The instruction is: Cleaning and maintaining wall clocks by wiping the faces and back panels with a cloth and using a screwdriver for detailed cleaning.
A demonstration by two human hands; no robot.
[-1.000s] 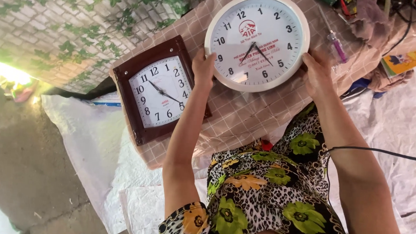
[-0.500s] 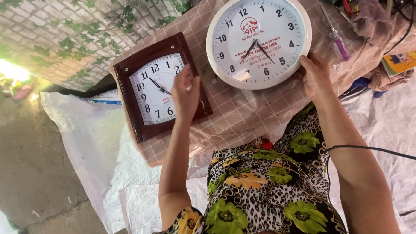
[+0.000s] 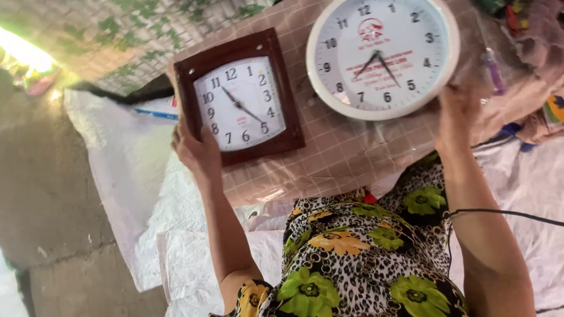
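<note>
Square clock [image 3: 241,104]: dark reddish-brown frame, white face, black numerals and hands, small red mark below centre.

Round clock [image 3: 382,54]: white rim, white face, black numerals, red emblem at 12 o'clock of the dial, faint red lettering beneath the hands.

Table [image 3: 338,154]: cover in dusty pink-brown with a pale grid of squares.

Dress [image 3: 359,261]: black-and-white leopard spotting, overlaid with lime-green flowers and yellow-orange ones; small red patch at its 12 o'clock edge.

Sheeting [image 3: 128,165] under the table: white, woven texture, one blue stripe.

Floor [image 3: 43,194]: plain grey.

Wall [image 3: 130,34]: pale grey blocks with green leaf pattern.

Cable [image 3: 524,216]: black.
</note>
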